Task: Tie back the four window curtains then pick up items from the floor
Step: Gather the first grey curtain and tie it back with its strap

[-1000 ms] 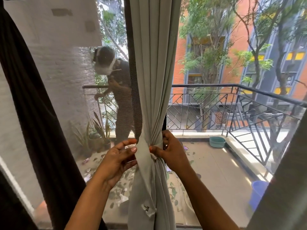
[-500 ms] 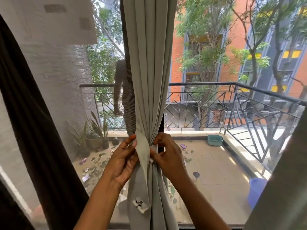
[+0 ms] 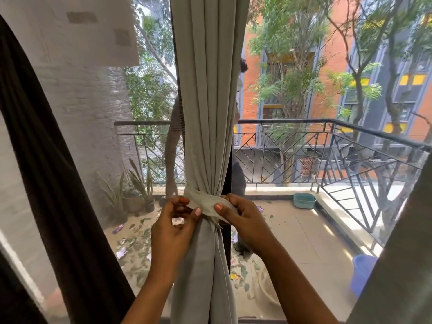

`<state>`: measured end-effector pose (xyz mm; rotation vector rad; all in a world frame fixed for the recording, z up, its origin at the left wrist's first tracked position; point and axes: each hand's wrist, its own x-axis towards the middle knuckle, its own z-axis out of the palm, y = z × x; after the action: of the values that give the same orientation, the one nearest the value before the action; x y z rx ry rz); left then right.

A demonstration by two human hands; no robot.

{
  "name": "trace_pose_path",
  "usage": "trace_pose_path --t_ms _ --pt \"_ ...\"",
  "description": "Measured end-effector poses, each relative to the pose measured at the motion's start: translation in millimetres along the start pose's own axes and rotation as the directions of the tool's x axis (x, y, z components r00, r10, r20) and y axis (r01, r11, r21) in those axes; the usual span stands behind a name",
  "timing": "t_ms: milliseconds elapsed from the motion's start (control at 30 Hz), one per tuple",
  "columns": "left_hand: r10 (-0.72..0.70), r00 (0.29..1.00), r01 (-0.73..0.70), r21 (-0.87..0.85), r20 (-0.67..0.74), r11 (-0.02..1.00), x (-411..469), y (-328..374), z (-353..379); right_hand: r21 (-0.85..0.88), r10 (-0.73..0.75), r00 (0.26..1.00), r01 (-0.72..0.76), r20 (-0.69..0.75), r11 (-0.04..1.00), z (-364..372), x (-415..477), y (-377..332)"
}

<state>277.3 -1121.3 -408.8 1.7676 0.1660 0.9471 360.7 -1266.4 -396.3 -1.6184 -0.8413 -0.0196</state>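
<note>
A light grey curtain (image 3: 208, 90) hangs bunched in the middle of the window. A matching fabric tie-back band (image 3: 203, 199) is wrapped around it at waist height. My left hand (image 3: 174, 226) pinches the band's left end between thumb and fingers. On the other side, my right hand (image 3: 243, 220) grips the band's right end, thumb on top. Both hands sit close together at the front of the bunch. A dark brown curtain (image 3: 46, 183) hangs at the left edge, and another grey curtain (image 3: 402, 265) shows at the right edge.
Through the glass is a balcony with a black metal railing (image 3: 327, 146), potted plants (image 3: 133, 195), scattered leaves and litter (image 3: 131, 239), a teal basin (image 3: 304, 200) and a blue bucket (image 3: 362, 270). A person (image 3: 238, 178) stands on the balcony, mostly hidden behind the curtain.
The band hung down loose before; now it lies wrapped across the front of the curtain, both hands pulling its ends together. The person outside moved right, behind the curtain.
</note>
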Motion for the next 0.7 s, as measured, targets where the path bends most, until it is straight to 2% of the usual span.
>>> trace_pose_path --t_ms 67,267,333,433,567,700 --pt "0.030 0.999 -0.032 0.126 0.016 0.992 -6.7 -3.4 -4.9 -0.029 -0.008 1.000 0.008 -0.008 1.000 2.8 0.9 -3.1" --pt "-0.002 0.997 -0.029 0.399 0.077 0.916 -27.3 4.0 4.3 -0.069 -0.021 1.000 0.022 0.016 0.997 7.6 3.6 -11.6" --pt "-0.022 0.995 -0.023 0.428 0.099 0.904 -29.5 3.0 9.4 -0.096 -0.028 0.999 0.031 0.031 0.995 8.0 4.0 -14.2" --pt "0.003 0.998 -0.028 0.462 0.055 0.886 -28.1 -2.0 12.6 -0.129 -0.032 0.998 0.038 0.045 0.991 7.8 7.4 -15.6" --pt "0.131 0.991 -0.130 0.583 0.042 0.802 -26.3 -11.2 9.7 -0.239 -0.060 0.998 0.064 0.023 0.969 3.8 9.9 -13.6" --pt "0.246 0.968 -0.230 0.545 0.045 0.806 -25.9 -20.2 10.0 -0.320 -0.084 0.996 0.088 0.027 0.943 -2.5 10.7 -12.8"
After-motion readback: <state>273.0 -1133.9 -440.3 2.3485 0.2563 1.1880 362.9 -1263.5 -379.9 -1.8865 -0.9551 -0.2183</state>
